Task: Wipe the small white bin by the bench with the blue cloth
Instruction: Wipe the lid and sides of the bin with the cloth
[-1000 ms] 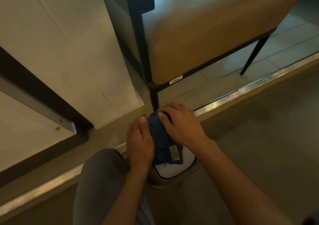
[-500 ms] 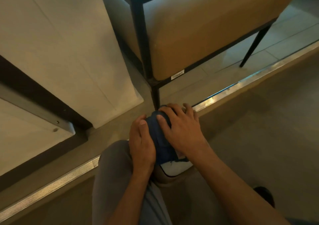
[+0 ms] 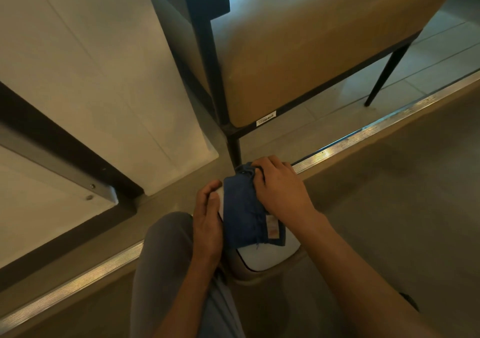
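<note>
Head view, looking down on both hands over a small white bin (image 3: 262, 258) on the floor beside the black leg of a tan-cushioned bench (image 3: 311, 52). A blue cloth (image 3: 244, 213) is draped over the bin's lid, covering its far part; the near white edge of the lid shows below the cloth. The right hand (image 3: 281, 188) lies on the cloth's right side, its fingers (image 3: 261, 167) curled over the bunched far end of the cloth and gripping it. A small orange-and-white tag (image 3: 271, 227) on the cloth shows just nearer than this grip, beside the wrist. The left hand (image 3: 207, 223) clasps the bin's left side, fingers curled round the lid's far left corner, touching the cloth's left edge. A grey trouser leg (image 3: 166, 272) lies below and left of the left hand. A ribbed metal floor strip (image 3: 363, 135) runs diagonally beyond the right hand.
</note>
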A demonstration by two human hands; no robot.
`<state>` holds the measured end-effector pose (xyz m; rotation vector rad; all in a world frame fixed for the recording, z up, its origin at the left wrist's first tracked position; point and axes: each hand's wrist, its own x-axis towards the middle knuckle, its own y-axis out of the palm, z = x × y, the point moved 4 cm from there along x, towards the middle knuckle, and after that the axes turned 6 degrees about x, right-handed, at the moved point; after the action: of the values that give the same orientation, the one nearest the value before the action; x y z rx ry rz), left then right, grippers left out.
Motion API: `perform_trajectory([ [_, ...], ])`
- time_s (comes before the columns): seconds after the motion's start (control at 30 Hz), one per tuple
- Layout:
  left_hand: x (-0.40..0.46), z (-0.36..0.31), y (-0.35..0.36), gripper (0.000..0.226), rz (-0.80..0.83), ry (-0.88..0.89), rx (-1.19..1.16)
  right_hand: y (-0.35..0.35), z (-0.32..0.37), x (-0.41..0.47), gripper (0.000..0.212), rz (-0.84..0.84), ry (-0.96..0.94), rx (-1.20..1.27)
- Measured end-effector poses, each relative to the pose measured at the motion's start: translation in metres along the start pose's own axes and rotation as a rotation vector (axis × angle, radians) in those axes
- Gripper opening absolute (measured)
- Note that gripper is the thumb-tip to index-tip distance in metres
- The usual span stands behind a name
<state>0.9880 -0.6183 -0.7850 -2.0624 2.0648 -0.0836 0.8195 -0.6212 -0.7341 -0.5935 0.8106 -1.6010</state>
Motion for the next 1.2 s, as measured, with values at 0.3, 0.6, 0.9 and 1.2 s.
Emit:
perform_trajectory([
  [0.3, 0.0, 0.003, 0.002, 0.039, -0.036, 0.119, 0.077, 0.026, 0.02, -0.018, 0.051, -0.095, -0.105, -0.237],
  [0.6, -0.001, 0.002, -0.001, 0.027, 0.012, 0.013, 0.13, 0.015, -0.01, -0.009, 0.044, -0.202, -0.148, -0.062],
  [0.9, -0.003, -0.01, 0.012, 0.052, -0.067, 0.197, 0.454, 0.01, -0.015, 0.007, 0.048, -0.055, -0.18, -0.156],
  [1.2, -0.005, -0.008, 0.011, 0.048, -0.143, 0.173, 0.541, 0.015, -0.01, 0.034, 0.043, 0.102, -0.127, -0.186],
])
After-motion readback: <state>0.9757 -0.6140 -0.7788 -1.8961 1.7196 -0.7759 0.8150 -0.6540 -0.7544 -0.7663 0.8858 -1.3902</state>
